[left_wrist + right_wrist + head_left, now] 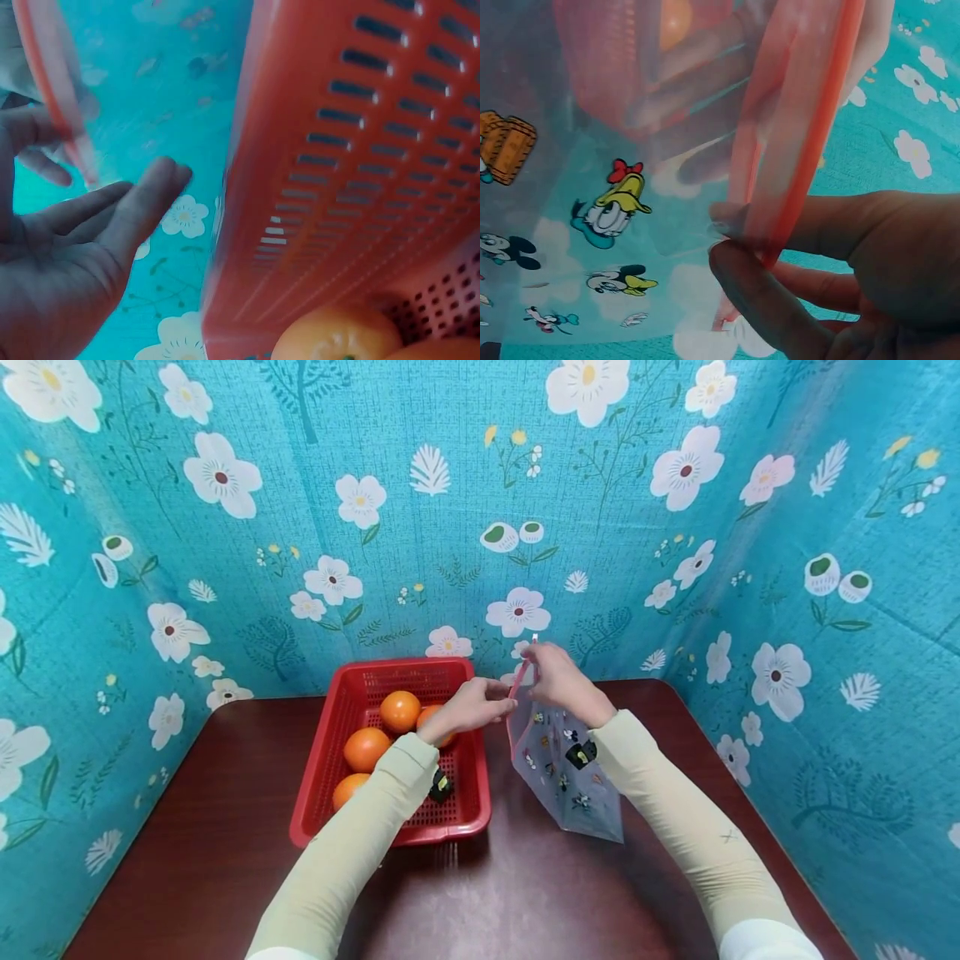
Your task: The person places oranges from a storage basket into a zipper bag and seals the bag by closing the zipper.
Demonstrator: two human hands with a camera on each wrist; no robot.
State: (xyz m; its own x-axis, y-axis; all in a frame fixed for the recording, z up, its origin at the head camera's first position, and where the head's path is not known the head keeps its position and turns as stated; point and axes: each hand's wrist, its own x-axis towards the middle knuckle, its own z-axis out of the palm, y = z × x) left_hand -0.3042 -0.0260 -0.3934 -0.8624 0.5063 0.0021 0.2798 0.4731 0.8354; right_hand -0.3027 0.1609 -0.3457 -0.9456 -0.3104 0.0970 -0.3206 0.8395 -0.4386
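Head view: a clear plastic zip pouch printed with cartoon figures (564, 772) stands tilted on the dark red-brown desk (225, 843), just right of a red perforated plastic basket (465, 814) that holds round orange fruits (400, 711). The right hand (558, 681) pinches the pouch's red zip strip at its far top corner, lifting that corner. The left hand (471, 704) reaches across the basket's far right corner toward the same strip; whether it touches the strip cannot be told here. A teal cloth backdrop with white flowers (225, 477) encloses the desk on three sides.

Left wrist view: the left hand (67, 262) lies released, fingers straight and spread, holding nothing. The red strip (56, 90) passes just beyond the fingertips, blurred. The basket wall (337, 172) fills the right, with fruit (337, 337) at the bottom.

Right wrist view: thumb and forefinger of the right hand (832, 262) grip the doubled red strip (799, 127), with the cartoon film (592, 225) hanging to the left.

Judgement: the pouch appears light, limp and smooth, likely to slip and collapse. The stiffer zip strip is the sound place to hold, one hand on each lip.
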